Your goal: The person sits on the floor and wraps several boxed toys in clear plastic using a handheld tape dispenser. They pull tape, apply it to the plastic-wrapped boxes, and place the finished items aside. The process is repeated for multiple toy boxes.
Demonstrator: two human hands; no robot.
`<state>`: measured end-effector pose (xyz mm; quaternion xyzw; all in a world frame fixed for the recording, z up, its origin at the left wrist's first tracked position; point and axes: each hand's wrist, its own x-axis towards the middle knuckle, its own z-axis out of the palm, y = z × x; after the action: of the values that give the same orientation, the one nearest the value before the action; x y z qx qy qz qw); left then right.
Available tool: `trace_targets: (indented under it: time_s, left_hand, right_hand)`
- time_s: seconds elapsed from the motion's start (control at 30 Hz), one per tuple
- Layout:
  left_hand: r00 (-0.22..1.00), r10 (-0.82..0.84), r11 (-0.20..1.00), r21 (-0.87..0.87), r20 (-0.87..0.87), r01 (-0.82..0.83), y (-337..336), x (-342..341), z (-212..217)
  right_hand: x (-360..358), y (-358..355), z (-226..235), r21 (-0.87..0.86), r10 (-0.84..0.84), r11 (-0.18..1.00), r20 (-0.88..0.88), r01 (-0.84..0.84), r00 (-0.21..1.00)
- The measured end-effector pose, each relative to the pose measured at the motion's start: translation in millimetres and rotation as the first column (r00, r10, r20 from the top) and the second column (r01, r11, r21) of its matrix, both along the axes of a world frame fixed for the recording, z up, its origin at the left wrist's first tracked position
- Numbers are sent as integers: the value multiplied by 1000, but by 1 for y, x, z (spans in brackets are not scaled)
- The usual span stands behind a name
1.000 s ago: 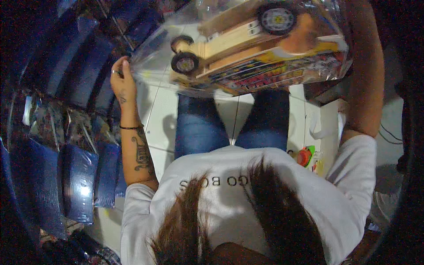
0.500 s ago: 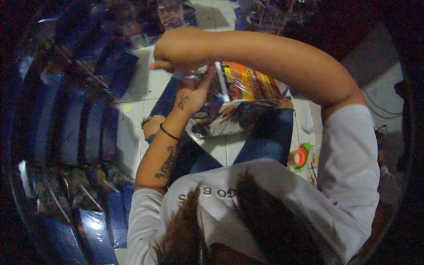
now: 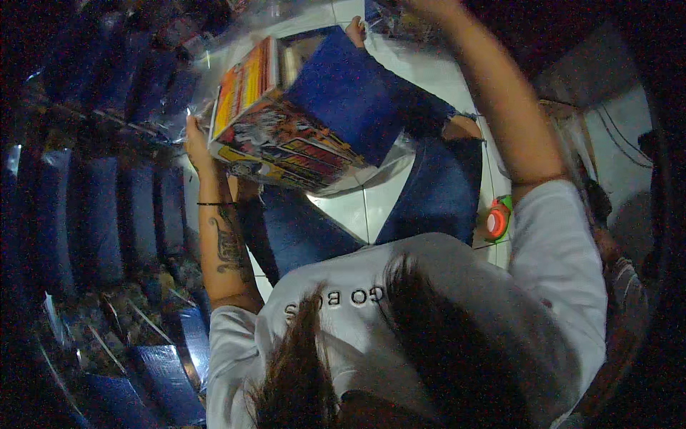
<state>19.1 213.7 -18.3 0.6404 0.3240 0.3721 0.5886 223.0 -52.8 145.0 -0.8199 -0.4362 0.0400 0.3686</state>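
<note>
A printed box (image 3: 286,143) in yellow, red and black, with a plain dark blue panel (image 3: 343,93) on its right part, is held tilted above my lap. Loose clear plastic wrap (image 3: 407,154) surrounds it and hangs past its lower right corner. My left hand (image 3: 198,146) grips the box's left end through the film, its thumb upright; the other fingers are mostly hidden. At the top edge, my right hand (image 3: 432,8) is raised far out beyond the box, blurred and partly cut off. Whether it pinches the plastic does not show.
Rows of dark blue, film-wrapped packages (image 3: 107,207) line the left side, with more (image 3: 161,365) at the lower left. An orange roll in a green holder (image 3: 498,218) lies on the white tiles right of my knee. Cables (image 3: 622,143) run along the far right.
The box has turned and shifted up and left, now showing its blue panel. My hands have moved apart: the left further left, the right up and right from its crossing over the left.
</note>
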Motion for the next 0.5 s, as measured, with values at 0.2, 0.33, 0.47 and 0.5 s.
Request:
trace_targets:
  time_s: [0.2, 0.33, 0.47, 0.5]
  left_hand:
    - [971, 64, 949, -314, 232, 13, 38, -15, -61]
    - [970, 72, 970, -244, 231, -14, 36, -21, -66]
    - [976, 80, 942, -336, 205, -7, 26, -23, -55]
    - [971, 150, 925, -372, 186, -72, 25, -23, -53]
  right_hand:
    - [-43, -12, -187, 243, -327, 836, -499, 492, 802]
    - [-29, -24, -255, 611, 87, 625, -674, 487, 734]
    - [-19, -22, -256, 529, 308, 492, -849, 691, 431]
    - [-19, -21, -254, 571, 316, 438, -821, 694, 477]
